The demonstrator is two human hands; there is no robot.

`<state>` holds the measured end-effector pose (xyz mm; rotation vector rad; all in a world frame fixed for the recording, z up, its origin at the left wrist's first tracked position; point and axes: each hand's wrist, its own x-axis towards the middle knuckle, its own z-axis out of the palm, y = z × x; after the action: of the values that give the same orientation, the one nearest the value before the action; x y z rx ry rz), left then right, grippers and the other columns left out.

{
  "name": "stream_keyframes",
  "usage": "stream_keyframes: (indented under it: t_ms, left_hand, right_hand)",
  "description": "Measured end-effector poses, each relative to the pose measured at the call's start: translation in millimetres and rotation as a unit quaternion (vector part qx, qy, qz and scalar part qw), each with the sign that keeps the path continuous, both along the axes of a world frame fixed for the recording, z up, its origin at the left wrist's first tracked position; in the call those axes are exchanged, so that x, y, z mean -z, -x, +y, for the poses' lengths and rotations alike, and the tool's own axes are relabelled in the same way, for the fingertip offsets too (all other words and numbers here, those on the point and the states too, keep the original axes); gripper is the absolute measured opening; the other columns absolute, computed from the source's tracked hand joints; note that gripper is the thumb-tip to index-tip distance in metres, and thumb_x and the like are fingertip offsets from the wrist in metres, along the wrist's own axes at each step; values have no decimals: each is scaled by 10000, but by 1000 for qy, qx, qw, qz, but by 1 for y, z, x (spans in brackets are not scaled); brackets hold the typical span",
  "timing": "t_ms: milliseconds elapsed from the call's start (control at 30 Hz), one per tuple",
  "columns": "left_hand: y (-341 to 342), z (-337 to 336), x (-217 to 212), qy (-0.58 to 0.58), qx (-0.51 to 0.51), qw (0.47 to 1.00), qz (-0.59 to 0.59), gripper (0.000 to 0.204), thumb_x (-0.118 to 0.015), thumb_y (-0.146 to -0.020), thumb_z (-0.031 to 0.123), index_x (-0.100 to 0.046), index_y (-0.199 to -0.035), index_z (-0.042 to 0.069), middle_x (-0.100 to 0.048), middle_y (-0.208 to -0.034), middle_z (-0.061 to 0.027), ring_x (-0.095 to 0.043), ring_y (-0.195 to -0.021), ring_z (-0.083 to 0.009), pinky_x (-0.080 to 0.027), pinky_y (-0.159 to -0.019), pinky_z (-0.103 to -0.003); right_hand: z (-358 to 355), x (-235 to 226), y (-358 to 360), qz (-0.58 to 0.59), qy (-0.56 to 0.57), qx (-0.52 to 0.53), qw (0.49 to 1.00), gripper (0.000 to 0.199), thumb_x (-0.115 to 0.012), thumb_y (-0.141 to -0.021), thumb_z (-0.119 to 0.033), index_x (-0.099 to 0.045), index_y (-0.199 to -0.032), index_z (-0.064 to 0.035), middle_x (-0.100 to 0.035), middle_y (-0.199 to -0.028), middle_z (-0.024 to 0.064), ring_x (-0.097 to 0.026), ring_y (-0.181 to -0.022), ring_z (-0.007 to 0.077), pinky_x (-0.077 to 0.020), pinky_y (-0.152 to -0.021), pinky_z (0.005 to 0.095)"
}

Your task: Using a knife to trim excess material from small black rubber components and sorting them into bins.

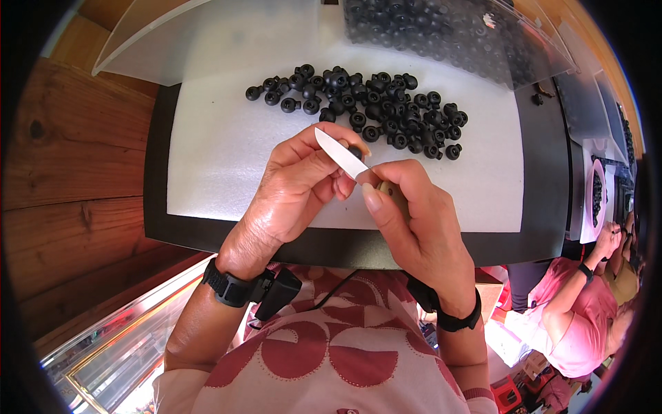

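My left hand (pixel 293 169) is closed around one small black ball-shaped cord lock (pixel 357 150), pinched between thumb and fingers and mostly hidden. In my right hand (pixel 431 224) is a small knife; its silver blade (pixel 341 154) points up and left, crossing in front of the left fingertips and the cord lock. Whether the edge touches the part, I cannot tell. Just beyond both hands, a loose heap of black cord locks (pixel 389 107) spreads over a white foam sheet (pixel 221 165).
A clear plastic bin (pixel 441 34) full of similar black parts stands at the back right, beside a clear panel (pixel 207 34). Dark table edging (pixel 331 245) borders the sheet. Wooden boards (pixel 76 152) rise at left. Another person (pixel 579 310) works at right near a pink tray (pixel 587 221).
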<state>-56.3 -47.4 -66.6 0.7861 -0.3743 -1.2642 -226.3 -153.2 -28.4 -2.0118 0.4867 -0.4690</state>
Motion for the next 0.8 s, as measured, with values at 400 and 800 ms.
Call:
stream_keyframes:
  t_ms: [400, 800]
  left_hand:
    - [4, 0, -3, -35, -11, 999, -5, 266, -590, -1031, 167, -602, -1221, -18, -677, -1018, -121, -641, -815, -167, -532, -756, -283]
    - [-4, 0, -1, 34, 29, 999, -5, 128, -545, -1055, 159, -544, -1131, 56, -622, -911, -45, -574, -788, -100, -454, -700, -250]
  right_hand:
    - [1, 11, -12, -45, 25, 42, 998, 140, -630, -1000, -120, -555, -1075, -27, -672, -850, 168, -676, -705, 361, -511, -604, 401]
    - [-9, -4, -9, -41, -209, 87, 973, 194, -695, -983, -189, -607, -1035, -23, -526, -734, -10, -455, -682, 60, -400, -612, 234]
